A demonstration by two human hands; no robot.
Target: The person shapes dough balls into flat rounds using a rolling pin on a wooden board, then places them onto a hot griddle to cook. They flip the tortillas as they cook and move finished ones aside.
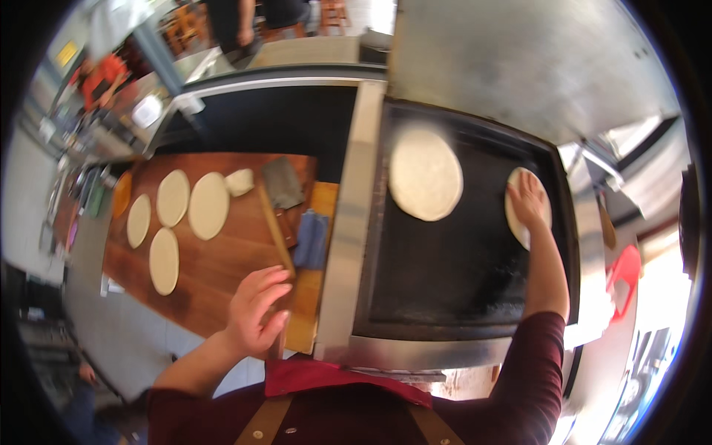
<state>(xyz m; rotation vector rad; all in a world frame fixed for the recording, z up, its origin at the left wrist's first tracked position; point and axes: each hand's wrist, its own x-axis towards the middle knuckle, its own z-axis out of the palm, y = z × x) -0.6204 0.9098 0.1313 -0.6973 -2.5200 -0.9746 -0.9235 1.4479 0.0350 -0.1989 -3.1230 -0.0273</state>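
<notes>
My right hand [527, 197] lies with fingers spread on a flat dough round [517, 227] at the right side of the black griddle [434, 272]. A larger dough round [426, 175] rests at the griddle's upper left. Raised near the front edge of the wooden board [217, 278], my left hand [260, 311] has its fingers apart and holds nothing. Several flat dough rounds [209, 206] and a small dough lump [240, 182] are on the board. Right of them are a thin wooden rolling pin [275, 228], a metal scraper blade [282, 182] and a folded blue cloth [310, 239].
A steel strip [347, 233] separates the board from the griddle, and a large metal panel [500, 61] stands behind the griddle. A person in red [103, 80] is at the far left; another person in dark clothes [231, 25] stands beyond the counter. Tools line the board's left side.
</notes>
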